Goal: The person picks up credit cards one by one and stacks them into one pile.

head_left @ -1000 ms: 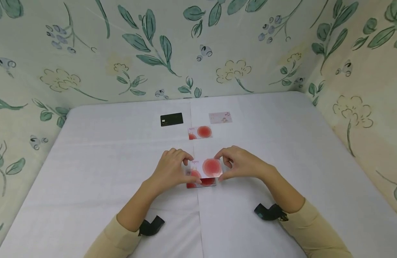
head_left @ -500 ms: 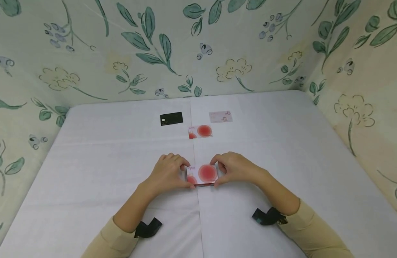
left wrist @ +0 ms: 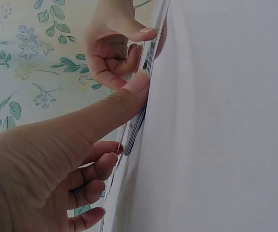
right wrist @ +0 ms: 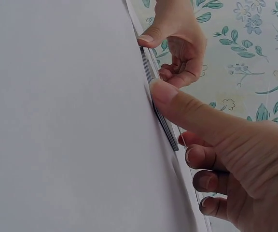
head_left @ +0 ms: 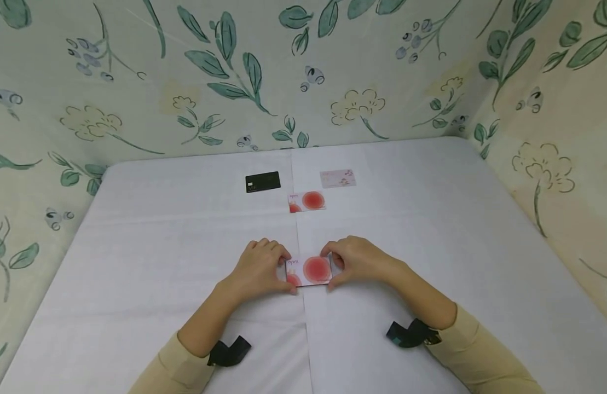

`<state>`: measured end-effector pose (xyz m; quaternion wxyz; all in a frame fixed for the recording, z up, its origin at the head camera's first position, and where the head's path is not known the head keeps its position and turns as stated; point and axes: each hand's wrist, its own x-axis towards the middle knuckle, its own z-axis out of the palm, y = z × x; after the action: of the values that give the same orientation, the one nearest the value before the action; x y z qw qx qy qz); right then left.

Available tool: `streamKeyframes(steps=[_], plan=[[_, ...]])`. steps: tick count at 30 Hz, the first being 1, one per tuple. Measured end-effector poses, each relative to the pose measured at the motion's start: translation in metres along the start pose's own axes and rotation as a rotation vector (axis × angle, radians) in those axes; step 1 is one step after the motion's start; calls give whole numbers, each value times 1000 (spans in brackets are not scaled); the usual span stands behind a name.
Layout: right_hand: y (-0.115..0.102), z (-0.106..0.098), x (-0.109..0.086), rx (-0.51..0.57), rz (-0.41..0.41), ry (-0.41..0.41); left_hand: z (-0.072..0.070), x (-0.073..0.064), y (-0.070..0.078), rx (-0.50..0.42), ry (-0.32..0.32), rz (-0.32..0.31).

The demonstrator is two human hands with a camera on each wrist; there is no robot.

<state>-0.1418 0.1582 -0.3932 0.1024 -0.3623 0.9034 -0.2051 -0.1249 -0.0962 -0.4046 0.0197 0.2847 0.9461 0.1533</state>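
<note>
A stack of cards point(head_left: 309, 271) lies on the white table, its top card white with red circles. My left hand point(head_left: 262, 265) grips the stack's left end, thumb at the near corner and index finger at the far corner. At the right end my right hand point(head_left: 358, 260) holds it likewise. Several thin layers show along the edge of the stack point(left wrist: 135, 130) in the left wrist view, between the two hands. From the right wrist, the layered edge point(right wrist: 165, 128) appears close against the cloth beside my thumb point(right wrist: 165, 92).
Beyond the hands lies a similar red-circle card point(head_left: 307, 202). Farther back are a black card point(head_left: 262, 181) on the left and a pale pink card point(head_left: 337, 178) on the right. A patterned cloth wall point(head_left: 283, 71) rises behind the white table point(head_left: 136, 246).
Both hands have brought the top red-circle card down and toward me onto the lower cards, which it now covers. In the last half second the hands have shifted only slightly nearer.
</note>
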Motion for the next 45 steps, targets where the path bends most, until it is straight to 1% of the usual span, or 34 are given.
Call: streamKeyframes(steps=[4,9,16,19,29,37,45], plan=[[1,1,0,-6,-16,7,-1,0,0,17,-4,-7],[2,1,1,-13,-29,4,-1,0,0,13,-8,-13],[1,-1,2,-4,-9,-5,-2,1,-1,-8,-11,-26],[2,-1,2,3,-14,-13,-3,0,-2,-13,-14,-30],[2,2,2,7,-38,-9,-2,-5,-3,7,-12,-10],[2,1,2,26,-31,-14,-2,-4,-3,-1,-4,-6],[2,-3,1,11,-17,-17,-3,-3,-3,11,-6,3]])
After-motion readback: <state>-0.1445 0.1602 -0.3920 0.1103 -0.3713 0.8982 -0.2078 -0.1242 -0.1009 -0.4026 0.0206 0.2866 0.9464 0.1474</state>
